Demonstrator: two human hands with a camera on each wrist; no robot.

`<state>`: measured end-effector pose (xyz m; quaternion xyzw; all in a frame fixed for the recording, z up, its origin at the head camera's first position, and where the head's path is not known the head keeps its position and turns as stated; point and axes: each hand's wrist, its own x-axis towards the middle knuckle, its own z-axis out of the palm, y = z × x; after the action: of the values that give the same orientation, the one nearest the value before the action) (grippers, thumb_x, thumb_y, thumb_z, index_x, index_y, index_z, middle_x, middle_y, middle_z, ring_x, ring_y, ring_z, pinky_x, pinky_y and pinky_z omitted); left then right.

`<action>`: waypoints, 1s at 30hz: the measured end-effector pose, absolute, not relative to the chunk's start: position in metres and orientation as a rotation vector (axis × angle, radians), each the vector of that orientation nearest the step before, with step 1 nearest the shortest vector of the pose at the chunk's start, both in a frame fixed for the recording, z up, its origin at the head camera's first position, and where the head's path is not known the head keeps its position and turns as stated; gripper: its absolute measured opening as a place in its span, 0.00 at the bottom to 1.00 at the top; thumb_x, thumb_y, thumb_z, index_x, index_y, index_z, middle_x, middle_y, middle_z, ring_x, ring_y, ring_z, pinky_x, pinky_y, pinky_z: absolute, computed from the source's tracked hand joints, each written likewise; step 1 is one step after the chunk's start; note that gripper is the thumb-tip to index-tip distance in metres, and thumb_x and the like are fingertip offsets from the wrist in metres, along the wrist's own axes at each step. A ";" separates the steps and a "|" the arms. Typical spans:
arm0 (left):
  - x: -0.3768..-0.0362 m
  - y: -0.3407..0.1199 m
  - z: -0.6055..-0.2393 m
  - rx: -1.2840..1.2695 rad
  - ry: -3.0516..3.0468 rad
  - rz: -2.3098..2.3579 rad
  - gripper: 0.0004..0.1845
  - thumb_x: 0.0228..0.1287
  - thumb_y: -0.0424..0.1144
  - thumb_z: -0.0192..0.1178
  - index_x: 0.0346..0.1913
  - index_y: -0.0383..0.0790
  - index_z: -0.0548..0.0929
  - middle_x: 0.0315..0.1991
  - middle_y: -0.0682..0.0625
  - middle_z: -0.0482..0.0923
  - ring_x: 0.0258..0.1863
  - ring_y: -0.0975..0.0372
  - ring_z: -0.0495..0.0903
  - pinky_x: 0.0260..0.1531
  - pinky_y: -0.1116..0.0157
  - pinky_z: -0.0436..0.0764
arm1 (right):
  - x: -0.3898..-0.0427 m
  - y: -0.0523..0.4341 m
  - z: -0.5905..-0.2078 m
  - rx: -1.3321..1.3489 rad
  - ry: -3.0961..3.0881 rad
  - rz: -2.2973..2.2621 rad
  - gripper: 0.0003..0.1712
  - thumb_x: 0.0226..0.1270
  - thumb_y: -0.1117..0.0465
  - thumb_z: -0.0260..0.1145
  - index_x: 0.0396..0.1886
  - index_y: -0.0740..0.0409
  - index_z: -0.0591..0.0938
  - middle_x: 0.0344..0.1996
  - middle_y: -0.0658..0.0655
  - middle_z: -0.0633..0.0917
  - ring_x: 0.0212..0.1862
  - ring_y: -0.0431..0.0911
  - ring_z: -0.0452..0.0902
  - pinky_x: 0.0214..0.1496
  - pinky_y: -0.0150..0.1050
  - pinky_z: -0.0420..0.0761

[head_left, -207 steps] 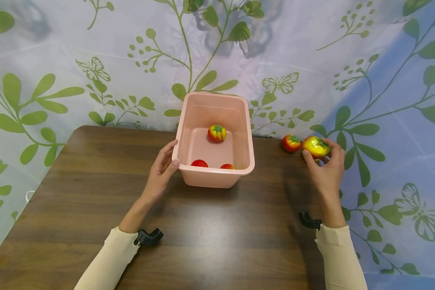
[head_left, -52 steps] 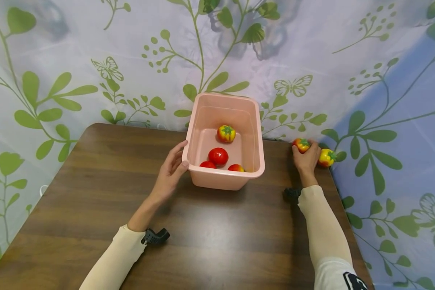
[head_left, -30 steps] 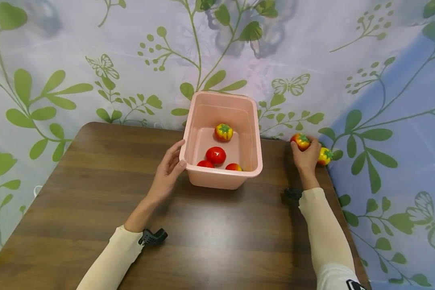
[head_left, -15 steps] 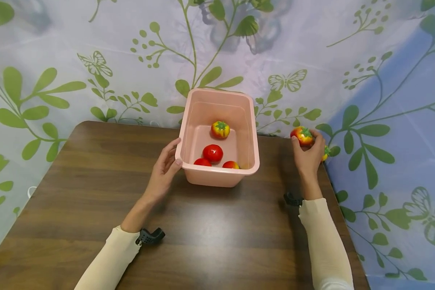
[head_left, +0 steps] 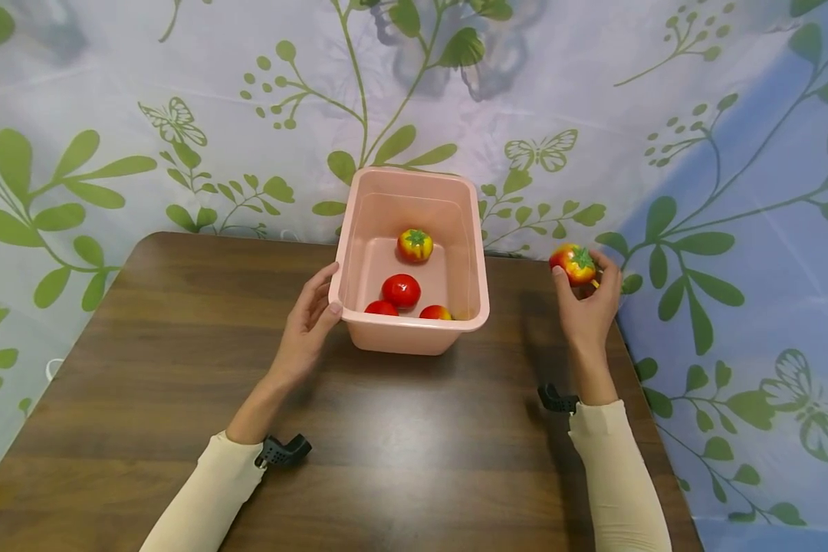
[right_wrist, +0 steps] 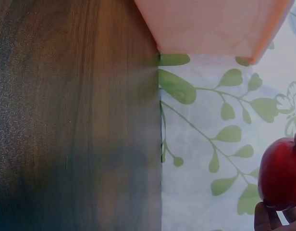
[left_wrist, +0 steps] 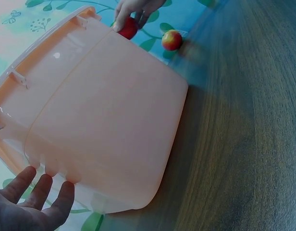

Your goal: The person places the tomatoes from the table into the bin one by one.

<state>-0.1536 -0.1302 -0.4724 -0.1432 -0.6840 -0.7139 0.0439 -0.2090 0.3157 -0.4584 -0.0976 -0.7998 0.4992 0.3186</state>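
On the near counter (head_left: 400, 429), my left hand (head_left: 308, 326) rests spread against the pink tub's (head_left: 414, 333) left wall; farther right, my right hand (head_left: 589, 307) pinches a tomato (head_left: 575, 264), the tub lying to its left.

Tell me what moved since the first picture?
A plain red tomato came to lie in the pink tub, making four inside instead of three. The right hand let go of the yellowish tomato, gripped the red-and-yellow tomato that lay beside it, and lifted it off the wooden table. The left hand stayed against the tub's side, and the tub kept its place.
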 end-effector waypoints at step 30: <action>-0.154 -0.131 -0.474 -0.443 -2.076 -2.198 0.33 0.83 0.33 0.54 0.84 0.55 0.64 0.80 0.35 0.66 0.74 0.55 0.74 0.67 0.73 0.80 | -0.187 0.221 -0.392 0.171 -2.116 1.338 0.34 0.67 0.65 0.76 0.70 0.68 0.75 0.64 0.68 0.78 0.63 0.51 0.75 0.66 0.25 0.75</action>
<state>-0.1544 -0.1305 -0.4743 -0.1450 -0.6787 -0.7187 0.0432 -0.1865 0.2213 -0.3924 0.0647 -0.8014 0.5068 0.3110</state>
